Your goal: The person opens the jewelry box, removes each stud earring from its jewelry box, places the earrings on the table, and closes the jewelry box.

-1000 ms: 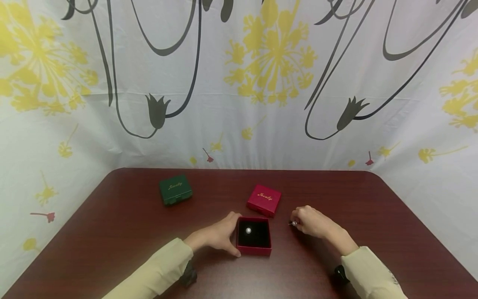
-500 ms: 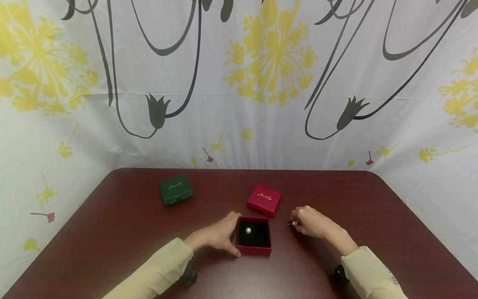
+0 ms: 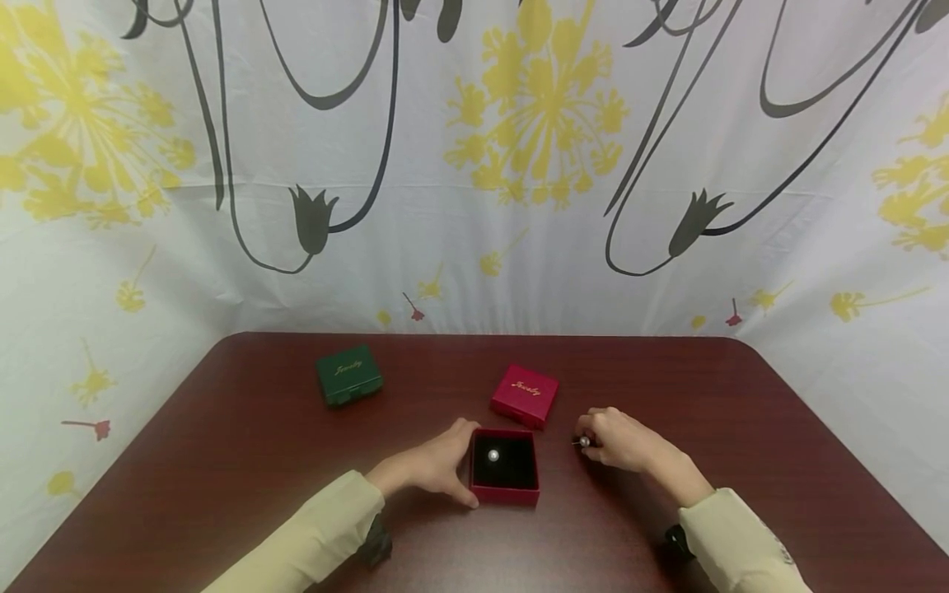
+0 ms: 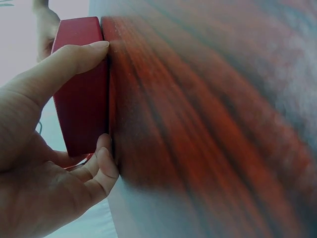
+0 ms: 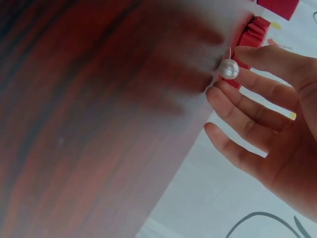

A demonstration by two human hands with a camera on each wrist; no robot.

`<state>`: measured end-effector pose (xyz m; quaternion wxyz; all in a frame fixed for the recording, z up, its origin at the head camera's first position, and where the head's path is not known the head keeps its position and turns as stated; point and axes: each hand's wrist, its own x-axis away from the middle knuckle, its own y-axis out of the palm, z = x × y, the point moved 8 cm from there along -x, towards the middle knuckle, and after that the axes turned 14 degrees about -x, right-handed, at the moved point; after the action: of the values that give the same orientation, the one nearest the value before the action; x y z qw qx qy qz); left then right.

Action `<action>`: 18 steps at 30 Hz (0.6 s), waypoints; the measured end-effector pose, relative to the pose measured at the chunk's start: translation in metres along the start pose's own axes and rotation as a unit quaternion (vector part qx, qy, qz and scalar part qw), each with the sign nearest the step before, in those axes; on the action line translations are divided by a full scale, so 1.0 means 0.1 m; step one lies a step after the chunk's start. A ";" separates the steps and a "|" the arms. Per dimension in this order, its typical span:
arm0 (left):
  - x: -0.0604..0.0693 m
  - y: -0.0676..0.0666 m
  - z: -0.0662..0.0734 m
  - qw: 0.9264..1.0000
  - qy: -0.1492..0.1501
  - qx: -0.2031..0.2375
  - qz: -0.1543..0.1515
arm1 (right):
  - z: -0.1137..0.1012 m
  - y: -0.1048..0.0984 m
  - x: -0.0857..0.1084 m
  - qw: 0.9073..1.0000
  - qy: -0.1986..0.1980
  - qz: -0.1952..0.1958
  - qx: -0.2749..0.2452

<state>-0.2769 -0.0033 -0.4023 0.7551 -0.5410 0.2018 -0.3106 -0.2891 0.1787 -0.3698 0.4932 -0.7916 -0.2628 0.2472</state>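
Farthest left, beyond the left hand (image 3: 430, 463), the green jewelry box (image 3: 348, 377) stands closed on the dark wooden table (image 3: 578, 539); only the head view shows it. The left hand spans the left side of the black-lined red box (image 3: 506, 497), thumb at the near corner and fingers at the far one, a grip as wide as that side; the left wrist view adds the plain outer wall facing the palm, with the thumb lying across it. The head view alone looks down into this box, where a white pearl (image 3: 493, 455) sits on the black insert (image 3: 515, 473), toward the left hand. Just past the box, between the hands, the closed red jewelry box (image 3: 525, 399) carries gold script, readable only from the head; whether the two red boxes touch is hard to tell. The right hand (image 3: 621, 438) holds a pearl stud (image 5: 229, 69) in a narrow pinch of thumb and forefinger; the right wrist view reveals its thin metal post clearly and the other fingers loosely spread. A strip of tabletop separates the right hand from the black-lined red box. The table's far edge runs beyond both hands, before the patterned curtain (image 3: 415, 156); its side edges slant well outside them.
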 end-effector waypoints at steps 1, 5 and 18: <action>0.00 0.00 0.00 1.000 0.000 0.000 0.000 | 0.00 0.00 0.00 1.000 0.003 -0.001 0.000; 0.00 0.00 -0.01 1.000 0.001 -0.001 0.001 | -0.01 -0.01 0.01 1.000 0.014 -0.003 -0.005; 0.00 0.02 -0.03 1.000 -0.004 0.000 -0.004 | -0.24 -0.05 -0.08 0.998 -0.036 0.044 0.036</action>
<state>-0.2785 -0.0044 -0.4052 0.7543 -0.5431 0.1968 -0.3120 -0.2800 0.1598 -0.3543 0.5000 -0.7747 -0.2366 0.3065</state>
